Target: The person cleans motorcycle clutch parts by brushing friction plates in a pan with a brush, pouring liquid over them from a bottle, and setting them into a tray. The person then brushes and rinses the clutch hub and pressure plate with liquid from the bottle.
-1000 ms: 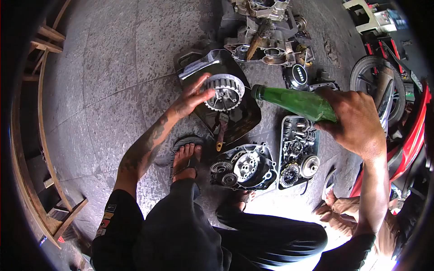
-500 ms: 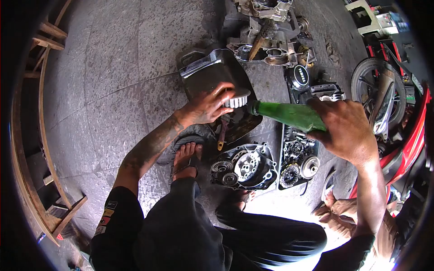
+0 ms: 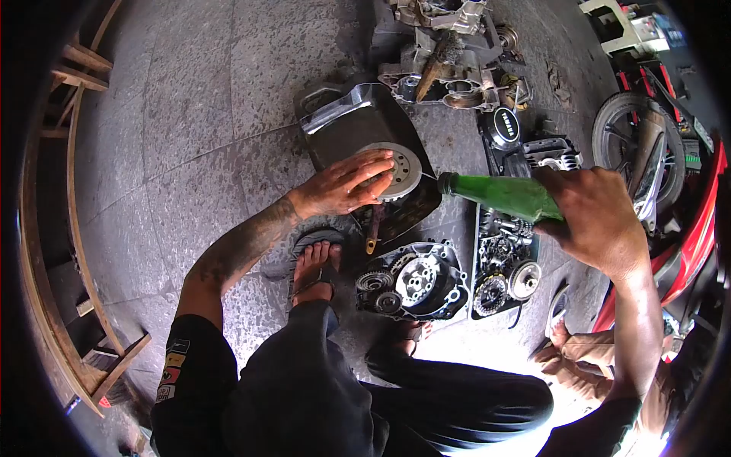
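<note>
Head view: on the grey tiled floor [image 3: 198, 152] lies a black, roughly rectangular pan [image 3: 346, 135]. Above and to the right of this pan, there are silver metal engine casings [image 3: 480, 80]. Below the pan is a rounded silver crankcase cover [image 3: 417, 280], and to the lower right of the pan a shallow tray [image 3: 475, 263] contains many metal parts. The right hand [image 3: 598, 217], well to the right of the pan, is closed around the thick end of a green see-through bottle [image 3: 499, 196], whose mouth is just beside the pan's right edge. The left hand [image 3: 343, 185] is over the pan and holds a pale grey metal disc [image 3: 407, 171]; its fingers lie across the disc's face. A narrow brown handle [image 3: 373, 228] reaches out at the pan's lower edge. Between bottle and disc, a thin pale streak is visible.
</note>
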`<action>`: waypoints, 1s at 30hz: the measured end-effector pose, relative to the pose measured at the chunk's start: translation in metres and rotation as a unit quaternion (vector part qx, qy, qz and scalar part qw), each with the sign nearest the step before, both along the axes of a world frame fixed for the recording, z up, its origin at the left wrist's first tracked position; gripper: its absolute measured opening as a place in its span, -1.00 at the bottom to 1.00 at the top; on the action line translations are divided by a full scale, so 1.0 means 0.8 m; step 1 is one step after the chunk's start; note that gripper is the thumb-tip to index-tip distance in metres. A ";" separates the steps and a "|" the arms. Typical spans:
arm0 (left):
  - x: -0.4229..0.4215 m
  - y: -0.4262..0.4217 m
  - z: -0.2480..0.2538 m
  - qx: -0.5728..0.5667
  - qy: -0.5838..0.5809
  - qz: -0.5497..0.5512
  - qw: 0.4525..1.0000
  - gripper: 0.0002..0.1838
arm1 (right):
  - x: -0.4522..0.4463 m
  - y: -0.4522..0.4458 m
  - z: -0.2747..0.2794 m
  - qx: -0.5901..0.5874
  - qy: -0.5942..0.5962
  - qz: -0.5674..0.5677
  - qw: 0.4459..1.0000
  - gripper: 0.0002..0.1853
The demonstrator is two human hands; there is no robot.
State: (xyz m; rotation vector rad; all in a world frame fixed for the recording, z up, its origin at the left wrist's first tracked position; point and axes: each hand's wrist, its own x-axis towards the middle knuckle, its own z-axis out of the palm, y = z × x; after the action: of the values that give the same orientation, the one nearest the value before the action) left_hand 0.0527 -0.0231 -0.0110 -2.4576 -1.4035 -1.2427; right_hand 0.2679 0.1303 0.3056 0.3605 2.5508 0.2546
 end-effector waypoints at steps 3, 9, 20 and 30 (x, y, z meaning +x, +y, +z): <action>-0.001 0.000 0.005 0.006 0.003 0.001 1.000 -0.40 | 0.000 0.005 -0.002 0.002 0.017 0.009 1.000 -0.50; -0.003 0.003 0.007 0.028 0.002 -0.003 1.000 -0.36 | -0.010 0.004 -0.003 0.031 0.045 0.056 0.997 -0.58; -0.002 0.003 0.010 0.012 -0.016 0.030 0.999 -0.35 | -0.028 -0.010 0.004 -0.046 0.022 0.030 0.998 -0.64; -0.006 0.001 0.011 0.001 0.001 0.051 0.999 -0.29 | -0.020 0.003 -0.001 -0.072 0.038 0.011 0.997 -0.48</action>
State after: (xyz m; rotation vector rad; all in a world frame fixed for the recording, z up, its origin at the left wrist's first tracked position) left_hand 0.0479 -0.0225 -0.0019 -2.3518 -1.5055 -1.2189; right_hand 0.2517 0.1328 0.3051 0.2935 2.6313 0.0661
